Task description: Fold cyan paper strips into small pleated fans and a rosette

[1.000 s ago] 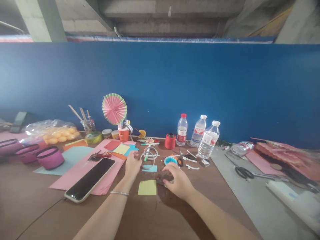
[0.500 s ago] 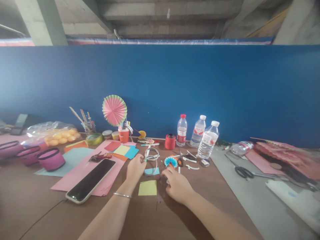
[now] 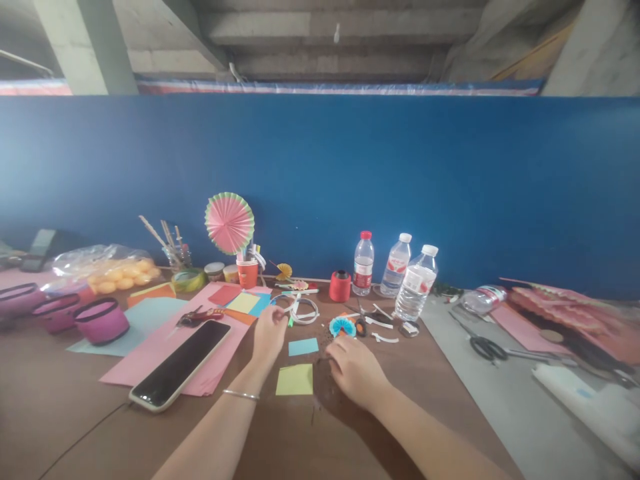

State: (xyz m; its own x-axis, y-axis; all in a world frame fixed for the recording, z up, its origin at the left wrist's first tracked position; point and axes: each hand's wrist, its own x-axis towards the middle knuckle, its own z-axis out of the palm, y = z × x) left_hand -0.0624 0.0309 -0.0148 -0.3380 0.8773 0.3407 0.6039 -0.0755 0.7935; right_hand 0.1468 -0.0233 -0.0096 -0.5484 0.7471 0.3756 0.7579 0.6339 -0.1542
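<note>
My left hand [image 3: 270, 331] is closed in a pinch at the near left side of a looped white cord [image 3: 309, 321], which lies in loose rings on the brown table. A small green bit [image 3: 291, 321] shows by its fingertips. My right hand [image 3: 357, 369] rests low over the table, fingers loosely bent and apart, with nothing visible in them; its underside is hidden. Just beyond its fingers sits a blue pleated paper piece [image 3: 343, 326]. Between the hands lie a blue paper slip [image 3: 303, 347] and a yellow paper square [image 3: 295, 380].
Three water bottles [image 3: 364, 265] and a red spool [image 3: 340, 287] stand at the back. A phone [image 3: 180, 365] lies on pink paper [image 3: 125, 368] at left, near a red-handled tool [image 3: 203, 317]. A pink paper fan [image 3: 230, 223] rises from a cup [image 3: 247, 273]. Scissors [image 3: 489, 348] lie right.
A loop of the white cord has shifted from over the blue slip to the left and back, leaving the slip uncovered. My left hand moved slightly left; my right hand stayed nearly in place.
</note>
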